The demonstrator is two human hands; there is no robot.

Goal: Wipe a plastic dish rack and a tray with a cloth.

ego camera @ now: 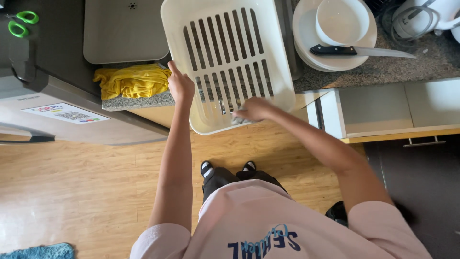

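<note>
Left hand [180, 86] grips the slotted white tray's [230, 57] edge. Right hand [254, 109] presses a cloth [235, 120] against it. Overhanging the counter, the tray could slip.

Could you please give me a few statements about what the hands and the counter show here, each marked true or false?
1. The left hand grips the edge of a white slatted tray. True.
2. The right hand presses a small cloth against the tray. True.
3. A black-handled knife lies on the wooden floor. False: it rests across the stacked white plates on the counter.
4. The cloth beside the left hand is blue. False: a crumpled yellow cloth lies there.
5. Green-handled scissors sit at the far left. True.
</note>
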